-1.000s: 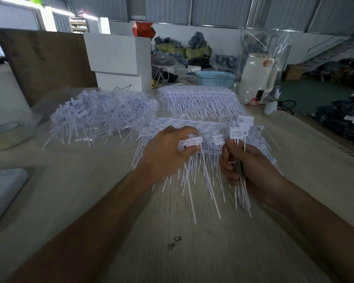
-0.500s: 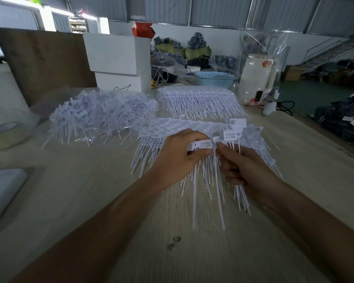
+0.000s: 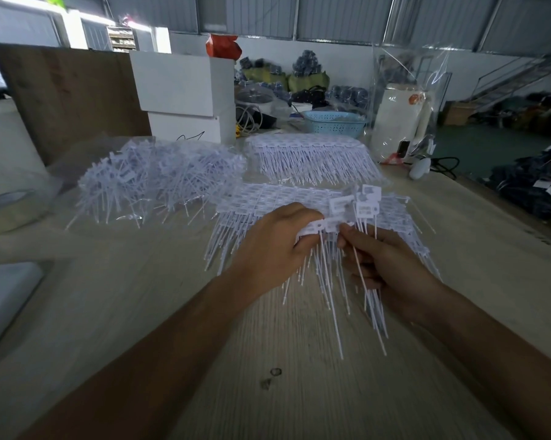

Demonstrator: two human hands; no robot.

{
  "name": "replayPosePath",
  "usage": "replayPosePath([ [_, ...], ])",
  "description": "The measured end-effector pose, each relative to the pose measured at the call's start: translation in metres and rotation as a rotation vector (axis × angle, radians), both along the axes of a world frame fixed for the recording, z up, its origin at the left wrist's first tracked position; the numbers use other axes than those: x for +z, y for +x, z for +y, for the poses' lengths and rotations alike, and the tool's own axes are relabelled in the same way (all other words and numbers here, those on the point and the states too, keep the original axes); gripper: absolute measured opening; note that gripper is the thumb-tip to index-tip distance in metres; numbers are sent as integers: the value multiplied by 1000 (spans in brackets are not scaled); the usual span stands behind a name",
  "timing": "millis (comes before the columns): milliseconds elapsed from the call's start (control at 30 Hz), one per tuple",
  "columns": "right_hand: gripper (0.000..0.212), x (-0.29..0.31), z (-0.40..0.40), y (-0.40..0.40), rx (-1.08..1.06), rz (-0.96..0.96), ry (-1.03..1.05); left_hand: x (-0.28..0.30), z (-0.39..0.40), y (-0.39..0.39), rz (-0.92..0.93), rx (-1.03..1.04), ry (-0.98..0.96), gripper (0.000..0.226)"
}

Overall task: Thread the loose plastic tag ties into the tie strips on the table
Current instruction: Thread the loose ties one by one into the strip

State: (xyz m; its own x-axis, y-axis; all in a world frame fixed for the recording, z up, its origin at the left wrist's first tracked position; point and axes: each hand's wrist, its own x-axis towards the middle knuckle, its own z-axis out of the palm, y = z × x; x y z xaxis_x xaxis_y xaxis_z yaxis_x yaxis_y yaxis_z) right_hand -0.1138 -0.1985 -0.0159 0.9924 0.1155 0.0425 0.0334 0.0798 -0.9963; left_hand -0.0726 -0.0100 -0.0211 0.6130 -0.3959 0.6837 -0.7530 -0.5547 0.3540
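At a pale wooden table (image 3: 140,312) in a cluttered warehouse, the left hand (image 3: 277,246) pinches a tie strip (image 3: 318,225); the right hand (image 3: 385,268) grips loose ties (image 3: 368,208), both just in front of the white boxes (image 3: 185,100).

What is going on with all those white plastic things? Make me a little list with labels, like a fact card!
left hand: left hand pinches the head of a tag tie
right hand: right hand grips a bundle of loose ties, heads up, tails hanging down
under the hands: near tie strip lying flat on the wooden table
farther back: second tie strip
to the left: messy heap of loose ties
behind: white boxes, blue basket
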Motion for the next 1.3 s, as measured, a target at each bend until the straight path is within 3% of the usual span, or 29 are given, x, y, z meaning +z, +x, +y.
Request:
replayPosePath([
  [167,28,0,-2,-1,-57,-68,-61,0,1,-4,-62,44,30,32],
  [300,29,-1,-3,0,-61,-119,-49,2,2,-2,-33,13,40,23],
  [400,31,-1,-5,1,-54,-136,-51,2,2,-2,-10,-23,41,41],
  [500,32,-1,-7,2,-43,-155,-56,1,0,-2,22,-83,-7,28],
  [733,33,-1,-10,4,-26,-174,-26,2,-5,-1,239,-119,-180,24],
  [933,32,0,-8,1,-23,-196,-13,8,-5,-5,528,-307,-442,33],
  [1033,32,-1,-2,0,-52,-177,-24,7,-5,-5,520,-281,-422,30],
  [1167,30,0,0,0,-96,-155,-62,6,-2,-3,524,-232,-410,10],
  [1300,30,0,-1,1,-121,-137,-69,5,-2,-2,397,-172,-350,19],
])
